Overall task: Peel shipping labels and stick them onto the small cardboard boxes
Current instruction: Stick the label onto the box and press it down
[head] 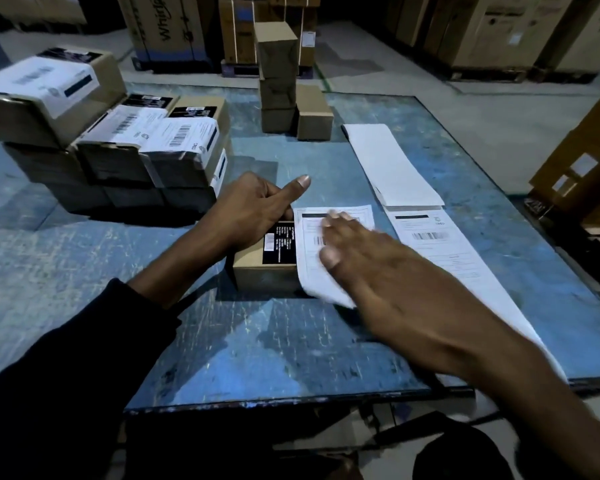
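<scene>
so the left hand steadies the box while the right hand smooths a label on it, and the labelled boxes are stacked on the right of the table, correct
Not quite. The head view shows the labelled boxes stacked on the left of the table, not the right. The rest holds: the left hand steadies the box while the right hand smooths a label on it.

A warehouse or packing area: tall appliance cartons (168, 27) stand on pallets (174, 65) across a bare concrete floor (413, 88), and a scuffed blue desk (257, 341) carries stacked small labelled boxes (146, 147) and a fan-folded run of shipping labels (392, 164).
</scene>
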`<state>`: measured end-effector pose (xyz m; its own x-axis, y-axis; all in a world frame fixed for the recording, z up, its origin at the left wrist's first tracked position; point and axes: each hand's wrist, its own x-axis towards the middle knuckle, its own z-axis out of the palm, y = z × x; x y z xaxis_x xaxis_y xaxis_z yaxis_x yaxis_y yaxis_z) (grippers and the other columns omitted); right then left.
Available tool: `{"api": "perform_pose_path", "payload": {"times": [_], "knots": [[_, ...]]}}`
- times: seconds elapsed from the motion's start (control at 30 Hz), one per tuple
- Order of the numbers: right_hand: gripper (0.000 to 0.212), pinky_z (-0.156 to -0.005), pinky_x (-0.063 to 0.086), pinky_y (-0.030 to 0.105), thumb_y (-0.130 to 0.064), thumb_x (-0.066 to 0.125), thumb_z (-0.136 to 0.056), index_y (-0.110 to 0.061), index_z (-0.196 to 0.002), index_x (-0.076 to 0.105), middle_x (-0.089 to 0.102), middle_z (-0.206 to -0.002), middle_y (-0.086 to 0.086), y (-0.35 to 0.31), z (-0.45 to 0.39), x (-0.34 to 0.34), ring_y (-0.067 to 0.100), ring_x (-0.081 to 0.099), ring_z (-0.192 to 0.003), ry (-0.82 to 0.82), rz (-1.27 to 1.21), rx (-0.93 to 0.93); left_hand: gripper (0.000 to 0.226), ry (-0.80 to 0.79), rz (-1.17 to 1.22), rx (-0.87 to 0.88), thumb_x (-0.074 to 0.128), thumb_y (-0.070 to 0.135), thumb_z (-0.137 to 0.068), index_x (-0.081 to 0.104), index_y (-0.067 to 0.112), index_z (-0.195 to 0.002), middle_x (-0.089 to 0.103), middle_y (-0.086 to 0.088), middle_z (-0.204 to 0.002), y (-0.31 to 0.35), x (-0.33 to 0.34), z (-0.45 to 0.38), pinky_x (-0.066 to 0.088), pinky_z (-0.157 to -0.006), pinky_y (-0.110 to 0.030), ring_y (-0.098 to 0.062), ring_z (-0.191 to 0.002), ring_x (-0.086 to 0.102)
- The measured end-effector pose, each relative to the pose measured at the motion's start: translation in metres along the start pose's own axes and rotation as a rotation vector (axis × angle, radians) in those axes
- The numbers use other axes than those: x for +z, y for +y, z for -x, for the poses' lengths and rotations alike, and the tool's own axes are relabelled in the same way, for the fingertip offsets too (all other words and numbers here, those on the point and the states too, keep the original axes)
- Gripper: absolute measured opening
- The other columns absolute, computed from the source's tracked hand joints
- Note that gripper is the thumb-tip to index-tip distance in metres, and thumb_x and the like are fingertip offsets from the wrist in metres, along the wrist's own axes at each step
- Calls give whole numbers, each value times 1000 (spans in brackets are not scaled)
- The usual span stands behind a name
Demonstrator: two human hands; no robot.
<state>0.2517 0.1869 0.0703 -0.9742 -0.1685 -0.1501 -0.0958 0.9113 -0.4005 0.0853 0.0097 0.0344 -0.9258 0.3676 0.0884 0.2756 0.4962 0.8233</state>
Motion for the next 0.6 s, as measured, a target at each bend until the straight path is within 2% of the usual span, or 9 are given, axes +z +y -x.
{"api": "perform_pose_path", "payload": {"times": [0.13,0.17,0.23,0.3,0.37,0.4,0.47,0.53,0.6], "knots": [[89,-130,-9,24,-90,-12,-87,-47,-165,-13,-23,-168,-34,22,14,-12,-27,-27,-142,-22,56,59,84,11,-57,20,54,68,-101,71,-8,-71,74,1,-61,4,-1,0,60,-76,-44,-27,-60,72],[91,-129,-11,23,-90,-13,-84,-46,-164,-16,-26,-166,-35,24,14,-12,-28,-28,-140,-41,61,74,81,19,-77,19,54,67,-101,72,-6,-70,73,1,-60,3,0,1,60,-75,-43,-27,-59,71],[93,-127,-12,18,-91,-13,-81,-47,-162,-18,-28,-164,-37,23,13,-11,-29,-30,-138,-34,34,92,69,102,-127,39,54,65,-103,76,10,-67,74,3,-62,4,-1,2,63,-74,-44,-21,-59,72],[92,-129,-9,20,-90,-12,-82,-47,-162,-19,-29,-164,-37,24,15,-6,-28,-30,-140,-2,26,70,55,283,-210,168,55,63,-104,78,23,-75,76,10,-69,4,-5,10,64,-69,-41,-6,-63,73],[89,-130,-7,22,-89,-12,-84,-47,-162,-18,-29,-163,-38,27,16,-3,-26,-29,-141,22,9,57,39,381,-235,420,57,52,-108,80,25,-91,78,15,-86,11,-14,26,63,-71,-35,0,-79,74],[88,-130,-7,22,-88,-12,-84,-48,-162,-17,-28,-163,-39,29,15,-2,-26,-29,-142,26,0,51,34,312,-201,532,56,43,-110,81,22,-103,80,11,-101,15,-19,34,62,-79,-34,-1,-93,75],[88,-129,-7,20,-89,-10,-84,-49,-162,-15,-27,-163,-40,32,14,-3,-27,-27,-141,32,-29,43,37,-7,-132,628,47,32,-112,76,16,-128,74,4,-134,23,-24,52,57,-101,-34,-6,-125,68],[86,-127,-8,18,-90,-8,-84,-52,-161,-14,-26,-162,-42,35,14,-2,-28,-26,-141,43,-64,35,47,-265,-188,632,35,36,-115,66,18,-145,60,5,-154,24,-22,65,44,-120,-40,-9,-146,52],[85,-126,-8,17,-90,-7,-85,-53,-162,-12,-25,-162,-44,39,13,1,-28,-25,-142,63,-80,18,61,-356,-375,676,21,49,-115,55,19,-155,47,6,-165,16,-19,74,33,-127,-48,-10,-156,37]]}}
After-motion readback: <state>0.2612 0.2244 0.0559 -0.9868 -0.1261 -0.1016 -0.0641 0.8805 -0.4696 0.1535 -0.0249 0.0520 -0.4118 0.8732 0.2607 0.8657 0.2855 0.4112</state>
